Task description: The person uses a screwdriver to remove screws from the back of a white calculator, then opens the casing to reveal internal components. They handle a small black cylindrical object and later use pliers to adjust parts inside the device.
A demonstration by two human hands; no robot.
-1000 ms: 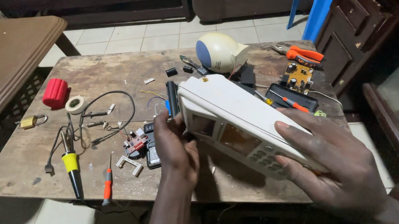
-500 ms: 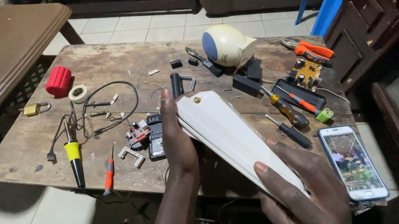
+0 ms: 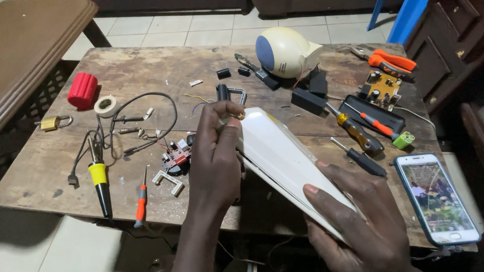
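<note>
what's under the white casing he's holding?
The white casing is tilted above the wooden table, held by the left hand and right hand. Only bare tabletop shows around its edges; whatever lies directly beneath, and its underside, is covered.

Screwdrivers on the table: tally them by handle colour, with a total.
Yellow-and-black screwdriver: 1
Small orange screwdriver: 1
Amber screwdriver: 1
Black screwdriver: 1
Red-and-black screwdriver: 1
Total: 5

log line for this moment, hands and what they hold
left hand: grips white casing top edge | right hand: supports its lower end | smartphone: beside, screen on
</note>
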